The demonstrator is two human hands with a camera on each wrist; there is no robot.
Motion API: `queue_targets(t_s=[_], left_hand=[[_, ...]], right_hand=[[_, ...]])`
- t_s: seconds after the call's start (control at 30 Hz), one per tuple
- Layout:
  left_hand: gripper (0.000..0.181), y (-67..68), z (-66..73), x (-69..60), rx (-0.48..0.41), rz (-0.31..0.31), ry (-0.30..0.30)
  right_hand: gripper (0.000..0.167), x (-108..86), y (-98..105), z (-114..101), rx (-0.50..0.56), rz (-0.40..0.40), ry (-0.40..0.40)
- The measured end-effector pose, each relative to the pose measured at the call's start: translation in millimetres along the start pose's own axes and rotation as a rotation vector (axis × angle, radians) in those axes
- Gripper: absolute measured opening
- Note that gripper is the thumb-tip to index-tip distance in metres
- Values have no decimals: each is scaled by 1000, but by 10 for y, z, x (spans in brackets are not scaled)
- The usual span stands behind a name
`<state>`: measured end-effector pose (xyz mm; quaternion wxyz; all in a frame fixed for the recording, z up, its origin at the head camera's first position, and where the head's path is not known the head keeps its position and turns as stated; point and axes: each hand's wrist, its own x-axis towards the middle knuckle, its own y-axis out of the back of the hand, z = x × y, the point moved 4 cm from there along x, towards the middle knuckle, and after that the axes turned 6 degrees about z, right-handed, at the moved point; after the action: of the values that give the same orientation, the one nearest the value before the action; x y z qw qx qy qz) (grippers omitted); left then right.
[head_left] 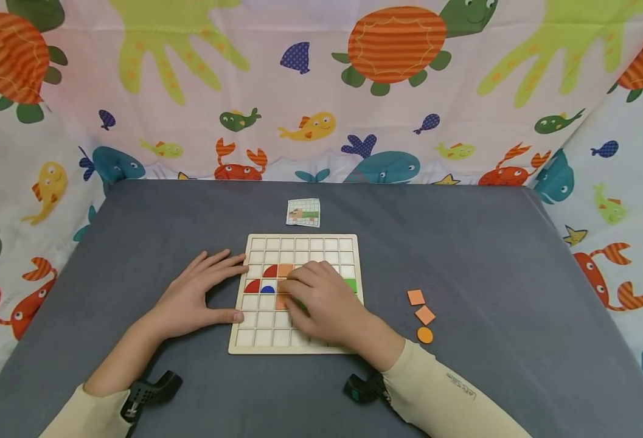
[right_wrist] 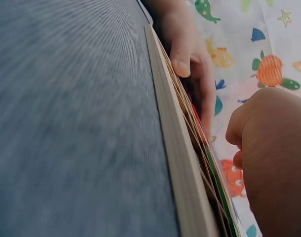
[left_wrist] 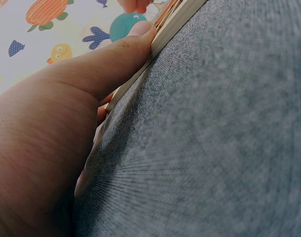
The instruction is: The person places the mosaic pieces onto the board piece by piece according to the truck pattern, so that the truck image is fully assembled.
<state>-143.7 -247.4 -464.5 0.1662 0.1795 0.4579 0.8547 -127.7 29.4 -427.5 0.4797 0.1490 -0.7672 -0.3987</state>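
A pale wooden grid board [head_left: 261, 337] lies on the grey cloth. My left hand [head_left: 190, 298] is spread at its left side, with thumb and fingertips touching the edge; the left wrist view shows the thumb [left_wrist: 126, 47] against the rim. Over the board's middle is my right hand [head_left: 326, 298], fingers bent down near an orange square [head_left: 281, 302]. Whether it pinches a piece is hidden. In the grid are red quarter-round pieces [head_left: 252, 286], a blue half-round piece [head_left: 267, 290], another orange square [head_left: 285, 270] and a green piece [head_left: 351, 285], partly covered by the right hand.
Right of the board lie two loose orange squares [head_left: 416, 297] and an orange disc [head_left: 424, 335]. Behind the board is a small printed card [head_left: 303, 213] with a coloured grid picture. A sea-animal curtain [head_left: 321, 91] stands round the table.
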Motion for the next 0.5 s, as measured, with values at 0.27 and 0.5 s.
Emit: queue_targets(t_s=[0.27,0.5], left_hand=[[97,-3,-9,-52,-6,8,20],[97,-14,-3,-19,2,4,12]], right_hand=[[18,-178,162,61,3,2,-32],[20,-333,304,130,-14,33,-14]])
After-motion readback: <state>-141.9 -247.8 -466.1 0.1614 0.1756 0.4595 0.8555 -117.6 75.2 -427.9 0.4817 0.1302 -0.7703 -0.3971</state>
